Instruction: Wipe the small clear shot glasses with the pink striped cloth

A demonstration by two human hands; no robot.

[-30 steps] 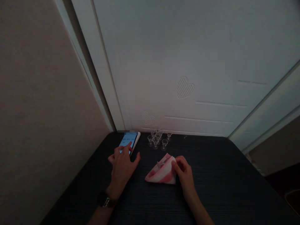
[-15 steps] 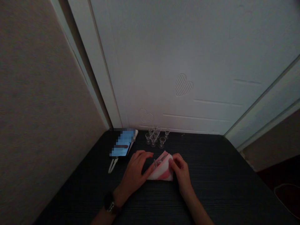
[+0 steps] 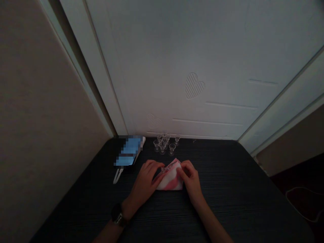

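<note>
A folded pink and white cloth [image 3: 170,179] lies on the dark table between my hands. My left hand [image 3: 148,178] is at its left side, thumb along the cloth and fingertips curled toward its upper fold. Something clear and glassy [image 3: 167,167] shows inside that fold, partly covered; it looks like small glass cups, though I cannot make out its full shape. My right hand [image 3: 189,173] pinches the cloth's right edge between thumb and fingers. Beyond the cloth stand several small clear footed cups [image 3: 172,149], grouped close together.
A phone with a lit, blurred screen [image 3: 129,151] lies at the back left, with a white cable or strap [image 3: 117,176] beside it. A white panel [image 3: 215,121] with embossed hearts rises behind the dark table [image 3: 227,189]. A beige wall [image 3: 50,135] borders the left.
My left fingertips have closed in toward the cloth's upper fold and the clear object there. My right hand still pinches the right edge. The whole view has shifted slightly.
</note>
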